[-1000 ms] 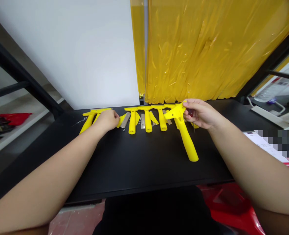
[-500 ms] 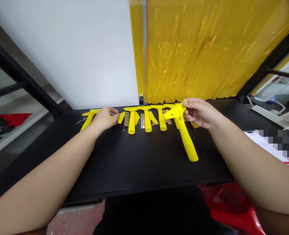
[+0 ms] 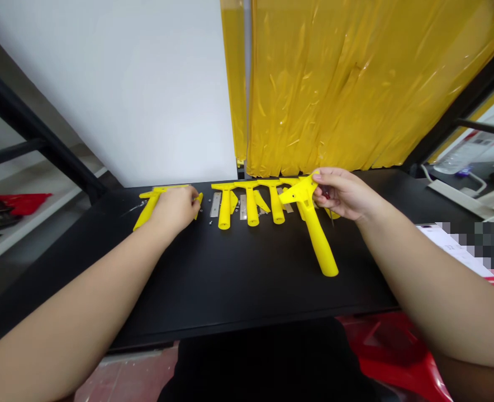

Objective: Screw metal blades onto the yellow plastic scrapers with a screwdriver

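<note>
My right hand (image 3: 344,192) grips a yellow T-shaped scraper handle (image 3: 320,240) by one end of its head, its grip slanting down toward me. A small red object with a thin dark shaft, perhaps a screwdriver, is tucked in the same fingers. My left hand (image 3: 175,207) pinches a small yellow cover plate (image 3: 199,205) at its fingertips. Beneath that hand, partly hidden, lies another yellow handle (image 3: 145,213). Between the hands several more yellow handles (image 3: 224,211) lie in a row, with metal blades (image 3: 215,205), yellow cover plates (image 3: 262,202) and tiny screws (image 3: 210,223) among them.
The black tabletop (image 3: 238,268) ends at a white panel (image 3: 158,100) and yellow plastic sheeting (image 3: 335,84). Black frame posts (image 3: 62,151) flank it. At right are a paper (image 3: 452,245) and a plastic bottle (image 3: 465,159); below stands a red stool (image 3: 402,357).
My left hand has moved slightly left with the yellow cover plate, uncovering more of the metal blade beside the nearest handle. My right hand and its scraper handle have stayed almost still.
</note>
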`<state>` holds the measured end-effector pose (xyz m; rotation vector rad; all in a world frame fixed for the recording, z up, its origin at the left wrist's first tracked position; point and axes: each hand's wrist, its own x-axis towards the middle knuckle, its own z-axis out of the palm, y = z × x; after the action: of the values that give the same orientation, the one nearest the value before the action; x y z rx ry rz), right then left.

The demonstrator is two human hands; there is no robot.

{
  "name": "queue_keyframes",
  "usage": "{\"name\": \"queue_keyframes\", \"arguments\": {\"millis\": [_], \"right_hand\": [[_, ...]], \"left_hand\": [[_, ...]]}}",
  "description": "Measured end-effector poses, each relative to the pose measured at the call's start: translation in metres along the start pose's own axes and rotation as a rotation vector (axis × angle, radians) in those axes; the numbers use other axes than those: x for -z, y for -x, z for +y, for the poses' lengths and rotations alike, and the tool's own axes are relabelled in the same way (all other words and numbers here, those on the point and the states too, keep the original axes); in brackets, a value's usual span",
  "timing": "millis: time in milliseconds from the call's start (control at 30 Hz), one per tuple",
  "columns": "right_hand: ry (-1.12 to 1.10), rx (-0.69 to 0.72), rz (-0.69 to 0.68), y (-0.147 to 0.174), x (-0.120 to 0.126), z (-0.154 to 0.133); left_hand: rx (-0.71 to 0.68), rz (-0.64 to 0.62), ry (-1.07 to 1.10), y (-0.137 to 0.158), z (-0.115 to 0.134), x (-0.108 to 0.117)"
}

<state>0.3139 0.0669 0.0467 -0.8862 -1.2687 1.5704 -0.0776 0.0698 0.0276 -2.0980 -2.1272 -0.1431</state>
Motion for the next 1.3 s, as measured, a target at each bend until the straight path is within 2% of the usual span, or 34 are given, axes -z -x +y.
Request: {"name": "queue_keyframes", "arguments": {"millis": [267,467,633,833,967,1067,1300], "right_hand": [[0.015,-0.001,-0.024,-0.001,0.002,0.000],[0.011,-0.002,-0.016,-0.001,0.002,0.000],[0.013,0.001,-0.022,-0.001,0.002,0.001],[0.004,0.013,-0.015,0.000,0.000,0.001],[0.005,0.008,-0.010,-0.001,0.000,0.002],[0.006,0.011,-0.019,-0.001,0.001,0.002],[0.013,0.006,-0.023,-0.001,0.002,0.003]], "left_hand": [[-0.016,-0.008,0.050,-0.003,0.015,-0.005],[-0.024,0.103,0.048,0.000,0.016,-0.001],[-0.110,0.140,-0.015,0.003,0.023,0.001],[-0.154,0.095,0.041,0.004,0.027,-0.003],[-0.156,0.114,0.047,0.004,0.026,-0.004],[-0.145,0.122,0.073,0.003,0.023,-0.006],[-0.152,0.055,0.214,-0.005,0.011,-0.012]]}}
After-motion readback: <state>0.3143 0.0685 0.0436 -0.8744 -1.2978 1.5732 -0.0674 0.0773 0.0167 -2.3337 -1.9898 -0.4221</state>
